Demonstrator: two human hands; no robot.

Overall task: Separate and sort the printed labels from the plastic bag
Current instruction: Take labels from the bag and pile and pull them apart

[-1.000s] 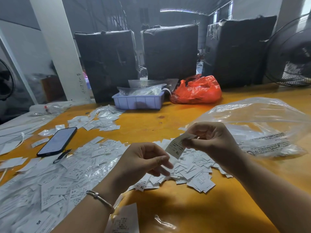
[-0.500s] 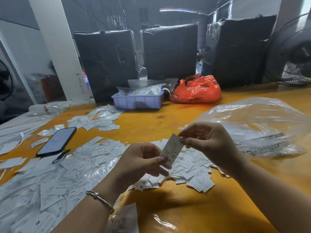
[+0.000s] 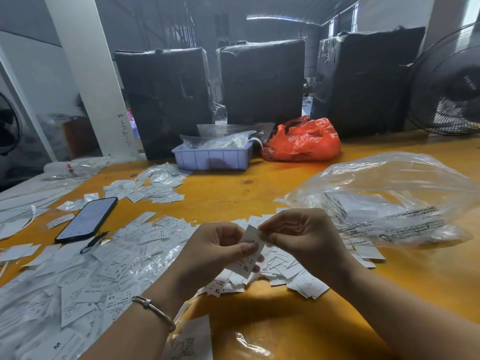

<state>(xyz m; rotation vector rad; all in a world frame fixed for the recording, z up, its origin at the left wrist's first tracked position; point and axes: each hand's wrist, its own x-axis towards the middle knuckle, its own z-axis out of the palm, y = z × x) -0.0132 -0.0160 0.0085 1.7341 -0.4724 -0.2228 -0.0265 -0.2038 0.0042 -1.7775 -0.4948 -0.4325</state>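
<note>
Your left hand (image 3: 215, 252) and right hand (image 3: 306, 237) are together over the near edge of the table (image 3: 298, 331), both pinching one label (image 3: 250, 252): left thumb on its lower half above the "XL" print, right fingertips on its top edge. Expect it to behave like thin paper or woven tape, almost weightless, floppy, easy to crease. If two are stuck together, you will likely do best to slide them apart at a corner with the thumbs, not pull flat.

Just under your hands lies the XL pile (image 3: 285, 274), loose and ready to scatter at a brush of the wrist. To your left, a wide spread (image 3: 78, 289) of labels marked S, XS and M mixes with clear film.

Farther right sits the bag (image 3: 389, 198), puffed, slick and crinkly, with more labels inside; take it by the mouth. A phone (image 3: 87, 219) lies left, a tray (image 3: 211, 158) and a red bag (image 3: 302, 141) beyond.
</note>
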